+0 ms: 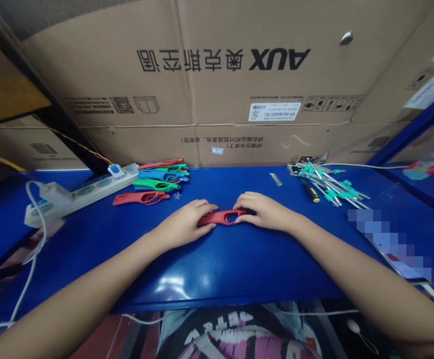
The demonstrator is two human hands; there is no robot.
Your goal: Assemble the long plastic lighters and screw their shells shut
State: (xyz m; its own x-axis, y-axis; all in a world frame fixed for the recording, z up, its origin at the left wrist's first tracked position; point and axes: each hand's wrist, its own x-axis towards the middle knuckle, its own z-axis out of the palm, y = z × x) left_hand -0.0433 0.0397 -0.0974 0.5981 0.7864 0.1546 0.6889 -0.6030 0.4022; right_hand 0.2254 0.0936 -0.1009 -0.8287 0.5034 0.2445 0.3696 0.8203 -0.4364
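Observation:
A red plastic lighter-like casing (220, 218) with an oval opening lies level just above or on the blue table, between both hands. My left hand (189, 222) pinches its left end between thumb and fingers. On its right end, beside the opening, the thumb and fingers of my right hand (264, 212) are closed. To the left lie more casings: a red one (136, 198), a green one (153, 185) and a blue one (157, 174). Small white pieces (177, 196) rest near them. The fingertips partly cover both ends of the held casing.
A white power strip (86, 192) with plugs and cables runs along the left. At the back right lie metal rods with teal parts (331, 184), a screwdriver (310, 191) and a small clear piece (276, 179). Cardboard (217, 114) stands behind the table (187, 279). A pixelated flat object (392, 244) lies right.

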